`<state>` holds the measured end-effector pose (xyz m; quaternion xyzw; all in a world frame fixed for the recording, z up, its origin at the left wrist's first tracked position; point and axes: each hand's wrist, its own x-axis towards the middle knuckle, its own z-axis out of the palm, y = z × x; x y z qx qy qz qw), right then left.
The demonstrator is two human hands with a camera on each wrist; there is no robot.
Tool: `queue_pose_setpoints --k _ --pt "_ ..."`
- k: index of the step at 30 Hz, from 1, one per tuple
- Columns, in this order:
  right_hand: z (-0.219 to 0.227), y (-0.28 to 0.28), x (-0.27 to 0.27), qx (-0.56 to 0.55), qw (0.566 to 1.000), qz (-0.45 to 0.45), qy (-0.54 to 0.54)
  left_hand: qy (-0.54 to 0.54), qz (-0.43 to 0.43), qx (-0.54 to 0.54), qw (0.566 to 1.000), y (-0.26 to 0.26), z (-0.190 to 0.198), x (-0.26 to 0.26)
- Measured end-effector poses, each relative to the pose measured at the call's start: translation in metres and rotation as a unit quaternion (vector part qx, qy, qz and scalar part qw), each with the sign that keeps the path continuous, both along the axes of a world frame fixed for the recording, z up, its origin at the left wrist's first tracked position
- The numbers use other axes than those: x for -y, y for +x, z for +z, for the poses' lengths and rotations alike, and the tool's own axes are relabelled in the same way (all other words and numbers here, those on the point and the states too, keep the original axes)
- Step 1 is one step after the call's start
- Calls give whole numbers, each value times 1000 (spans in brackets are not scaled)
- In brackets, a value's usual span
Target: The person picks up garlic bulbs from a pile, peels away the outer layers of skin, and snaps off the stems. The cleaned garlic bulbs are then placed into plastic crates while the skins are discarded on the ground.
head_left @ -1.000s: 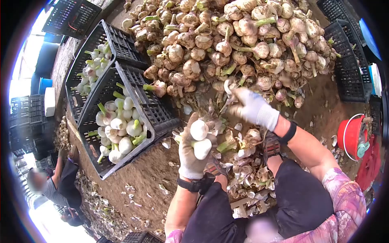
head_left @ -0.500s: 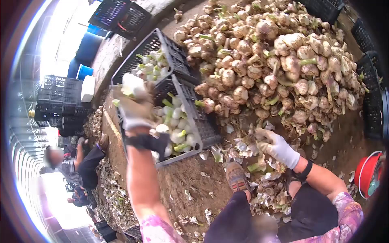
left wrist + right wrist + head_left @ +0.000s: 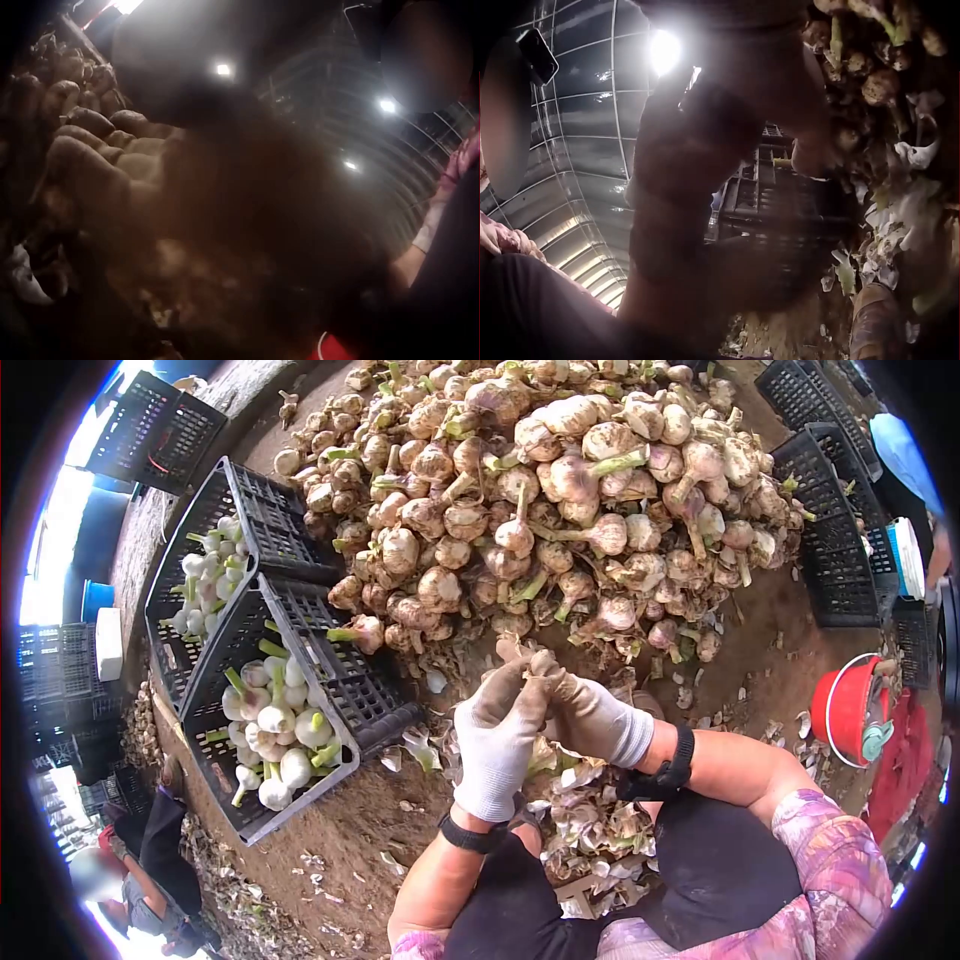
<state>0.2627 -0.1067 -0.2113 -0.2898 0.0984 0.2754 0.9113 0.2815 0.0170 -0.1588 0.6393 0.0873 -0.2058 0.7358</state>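
My gloved left hand (image 3: 495, 735) and gloved right hand (image 3: 595, 718) meet in front of my knees, fingertips curled together. Between them they pinch a garlic bulb (image 3: 513, 650), mostly hidden by the soiled glove fingers. Right beyond the fingers rises a big heap of unpeeled garlic (image 3: 560, 510), brown and dirt-streaked. To the left, a black crate (image 3: 315, 650) carries clean white garlic bulbs (image 3: 290, 725) with short green stems. Both wrist views are dark; in the left one, curled glove fingers (image 3: 97, 161) show close up.
A second black crate (image 3: 270, 500) with white bulbs adjoins the first. Peeled skins (image 3: 600, 825) litter the ground between my feet. A red bucket (image 3: 845, 710) stands at right, near black crates (image 3: 825, 540). Another person (image 3: 140, 870) sits at far left.
The left hand carried two white garlic bulbs over to the crate and has come back without them to meet the right hand. The right hand has drawn in toward it from the heap's edge.
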Motion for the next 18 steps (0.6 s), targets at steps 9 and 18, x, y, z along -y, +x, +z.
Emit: queue_pose_setpoints --k 9,18 --pt "19 -21 -9 -80 994 8 67 -8 8 5 1000 -25 1 -17" --pt "16 -41 -25 -44 989 62 128 95 50 201 974 -47 -9 -26"
